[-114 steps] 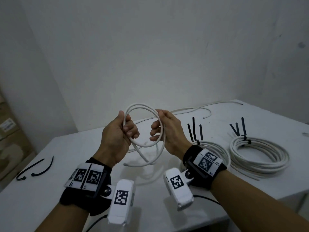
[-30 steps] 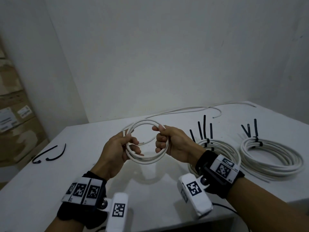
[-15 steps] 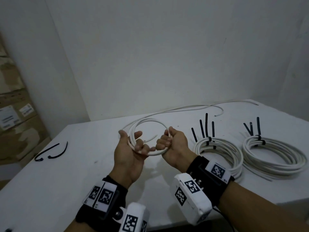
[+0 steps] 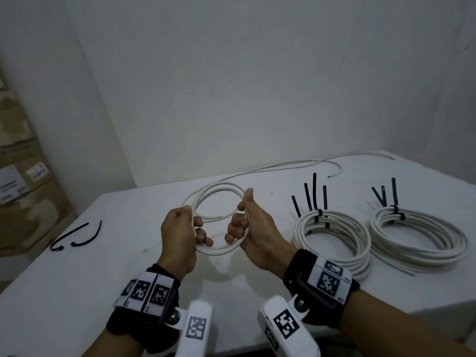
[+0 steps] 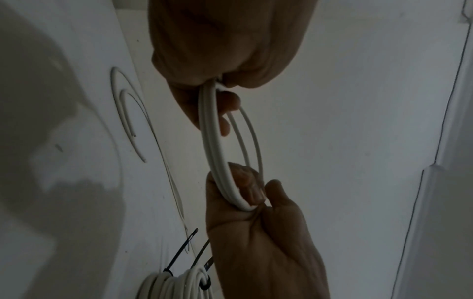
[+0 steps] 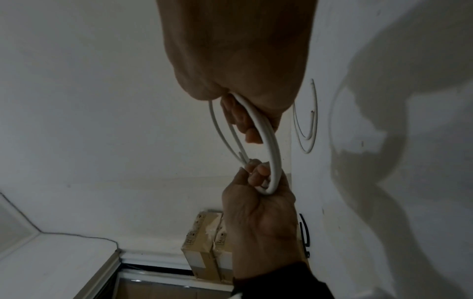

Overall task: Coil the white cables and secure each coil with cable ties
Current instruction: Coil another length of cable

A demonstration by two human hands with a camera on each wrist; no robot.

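A small coil of white cable [image 4: 215, 191] hangs in the air above the white table [image 4: 77, 279], held between both hands. My left hand [image 4: 180, 233] grips its left side with curled fingers, and my right hand [image 4: 247, 228] grips its right side, thumb up along the cable. The left wrist view shows the coil [image 5: 215, 141] running from my left hand [image 5: 220, 85] down to my right hand [image 5: 253, 202]. In the right wrist view the coil [image 6: 271, 145] links my right hand [image 6: 243, 97] and left hand [image 6: 258, 190]. Two loose black cable ties [image 4: 77, 237] lie at the table's left.
Two larger white coils bound with black ties lie on the right: one [image 4: 332, 233] near my right wrist, one [image 4: 417, 235] further right. A loose white cable [image 4: 296, 166] runs along the back edge. Cardboard boxes [image 4: 20, 181] stand left of the table.
Both hands have turned the coil and regripped it at its left and right sides. The coil now stands a little wider open between them.
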